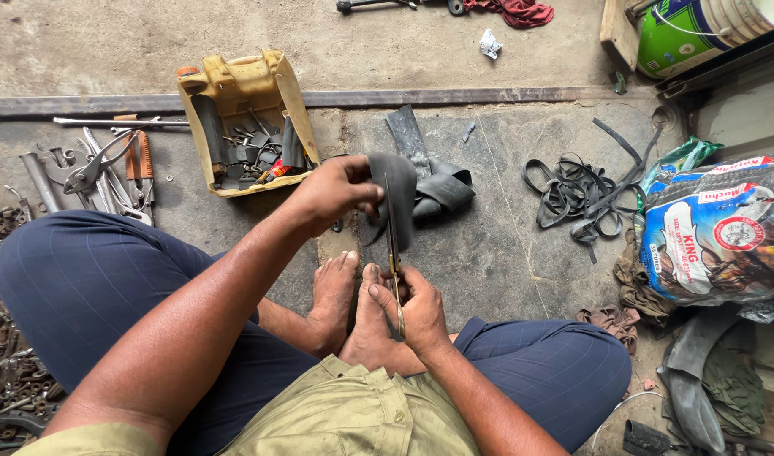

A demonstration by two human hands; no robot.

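The person sits cross-legged on the concrete floor [505, 245], bare feet together below the hands. At the right lies a printed sack [716, 232], and near it a tangle of black rubber strips [577, 194]. A cut-open yellow jerrycan [243, 93] holding small metal parts stands ahead on the left, with pliers and wrenches [108, 169] lying just beside it. The black rubber inner tube [420, 181] rests on the floor in front of the feet, one end lifted. The left hand [336, 194] has its fingers closed on that lifted end. The right hand [412, 308] has its fingers closed around the handles of the scissors [393, 253], whose blades run up along the rubber.
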